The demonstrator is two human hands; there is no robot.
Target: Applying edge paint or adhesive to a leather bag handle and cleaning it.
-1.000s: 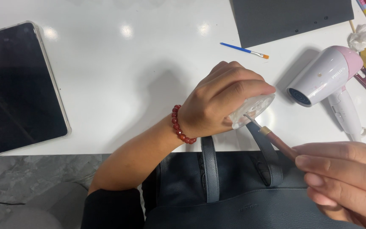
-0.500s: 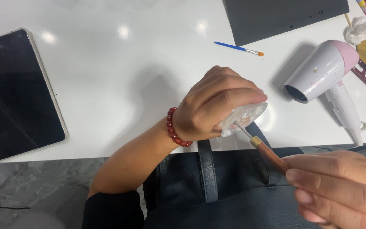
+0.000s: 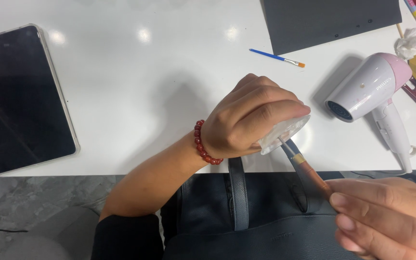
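Observation:
My left hand (image 3: 249, 118), with a red bead bracelet (image 3: 204, 143) on the wrist, is closed over a small clear plastic piece (image 3: 282, 132) at the near edge of the white table (image 3: 136, 86). My right hand (image 3: 386, 214) grips a brown-handled tool (image 3: 309, 173) at the lower right. Its thin pale tip touches the underside of the clear piece. Most of the piece is hidden under my fingers. A dark leather bag (image 3: 246, 216) lies in my lap below both hands.
A black tablet (image 3: 18, 96) lies at the left. A white and pink hair dryer (image 3: 371, 91) rests at the right, with a dark grey board (image 3: 328, 19) behind it. A blue-handled paintbrush (image 3: 275, 58) lies mid-table. Crumpled tissue (image 3: 412, 41) sits at the far right.
The view shifted slightly. My left hand stays closed on the clear piece and the tool tip stays against it; my right hand moved a little lower.

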